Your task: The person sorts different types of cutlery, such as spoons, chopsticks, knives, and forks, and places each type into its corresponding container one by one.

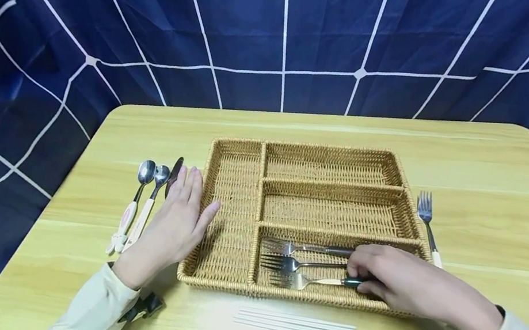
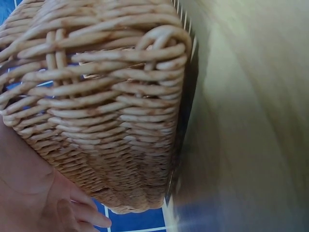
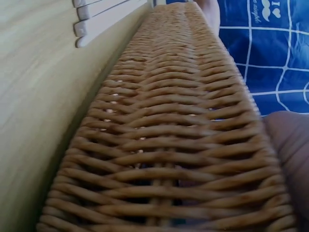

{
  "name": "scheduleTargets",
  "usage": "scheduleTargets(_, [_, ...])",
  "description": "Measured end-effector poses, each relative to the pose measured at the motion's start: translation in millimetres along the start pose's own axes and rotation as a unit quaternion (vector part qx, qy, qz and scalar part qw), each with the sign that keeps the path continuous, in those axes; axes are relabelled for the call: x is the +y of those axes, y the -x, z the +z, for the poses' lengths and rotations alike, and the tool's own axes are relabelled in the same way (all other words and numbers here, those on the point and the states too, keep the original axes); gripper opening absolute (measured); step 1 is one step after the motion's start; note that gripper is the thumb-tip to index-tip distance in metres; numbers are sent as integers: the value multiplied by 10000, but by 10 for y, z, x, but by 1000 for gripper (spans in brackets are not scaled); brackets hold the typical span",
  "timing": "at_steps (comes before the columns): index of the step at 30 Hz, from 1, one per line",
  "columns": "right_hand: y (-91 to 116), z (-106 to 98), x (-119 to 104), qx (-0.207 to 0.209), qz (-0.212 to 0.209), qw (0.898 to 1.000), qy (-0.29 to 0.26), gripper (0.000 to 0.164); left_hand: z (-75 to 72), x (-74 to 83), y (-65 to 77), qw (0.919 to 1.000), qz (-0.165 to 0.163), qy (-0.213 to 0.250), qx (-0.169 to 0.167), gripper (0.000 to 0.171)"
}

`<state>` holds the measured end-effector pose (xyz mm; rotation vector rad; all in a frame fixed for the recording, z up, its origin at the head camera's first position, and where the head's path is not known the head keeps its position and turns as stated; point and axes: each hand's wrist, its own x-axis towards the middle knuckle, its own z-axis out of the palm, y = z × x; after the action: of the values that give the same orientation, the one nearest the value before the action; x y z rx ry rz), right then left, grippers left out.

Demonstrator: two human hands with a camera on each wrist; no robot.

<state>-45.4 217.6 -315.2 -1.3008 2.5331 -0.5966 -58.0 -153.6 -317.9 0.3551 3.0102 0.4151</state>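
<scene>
A woven wicker cutlery tray (image 1: 261,199) with several compartments lies on the table. Three forks lie side by side in its front compartment: a dark-handled fork (image 1: 305,247) at the back, a middle fork (image 1: 287,263), and a front fork (image 1: 298,280) with a pale and dark green handle. My right hand (image 1: 395,274) reaches over the tray's right end, its curled fingers and thumb pinching the front fork's handle; the other handle ends are partly hidden beneath it. With fingers straight, my left hand (image 1: 178,221) rests against the tray's left rim, also seen beside the wicker wall (image 2: 111,111).
Left of the tray lie two spoons (image 1: 146,173) (image 1: 162,174) and a dark-bladed knife (image 1: 176,171), partly covered by the left hand. Another fork (image 1: 425,209) lies right of the tray. Several white chopsticks (image 1: 295,326) lie in front. A blue gridded cloth (image 1: 328,35) hangs behind.
</scene>
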Motion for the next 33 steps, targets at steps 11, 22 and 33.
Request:
scheduleTargets(11, [-102, 17, 0, -187, -52, 9994, -287, 23, 3, -10, 27, 9999, -56, 81, -20, 78])
scheduleTargets(22, [-81, 28, 39, 63, -514, 9986, -67, 18, -3, 5, 1, 10000, -20, 24, 55, 79])
scheduleTargets(33, [-91, 63, 48, 247, -744, 9968, -172, 13, 4, 4, 20, 9999, -34, 88, 93, 80])
